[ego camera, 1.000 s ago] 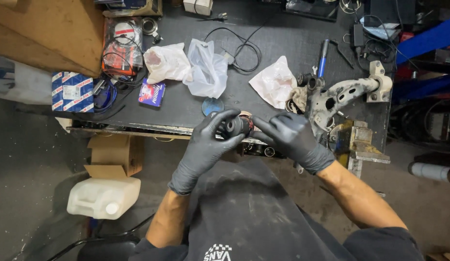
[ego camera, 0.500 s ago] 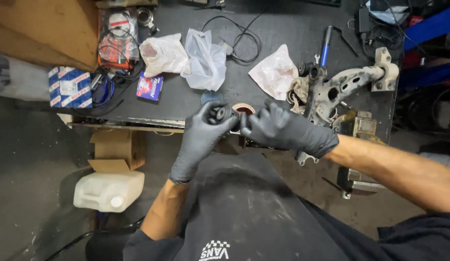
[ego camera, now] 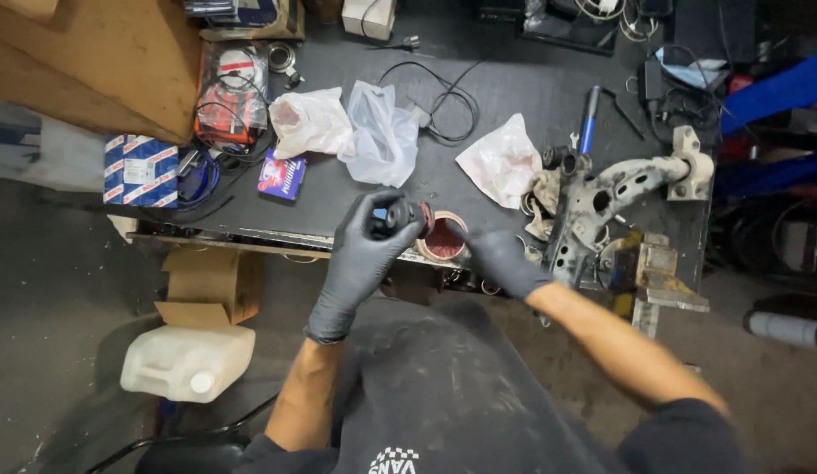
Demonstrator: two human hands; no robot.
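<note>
My left hand (ego camera: 366,254), in a black glove, holds a small black cylindrical part (ego camera: 398,216) up over the front edge of the dark workbench (ego camera: 514,96). My right hand (ego camera: 502,261), also in a black glove, reaches toward a small round tub of reddish grease (ego camera: 444,237) at the bench's front edge, its fingers at the tub's rim. Nothing shows in the right hand's grip. Just right of that hand lies a metal suspension arm (ego camera: 623,189).
Clear plastic bags (ego camera: 378,132) and a stained white bag (ego camera: 501,158) lie mid-bench. Blue-and-white boxes (ego camera: 141,168), cables and a blue-handled tool (ego camera: 587,118) sit around. A white plastic canister (ego camera: 187,362) and a cardboard box (ego camera: 211,281) stand on the floor at left.
My hands have come apart: the right hand left the black part and moved down-right to the grease tub. The left hand keeps holding the part.
</note>
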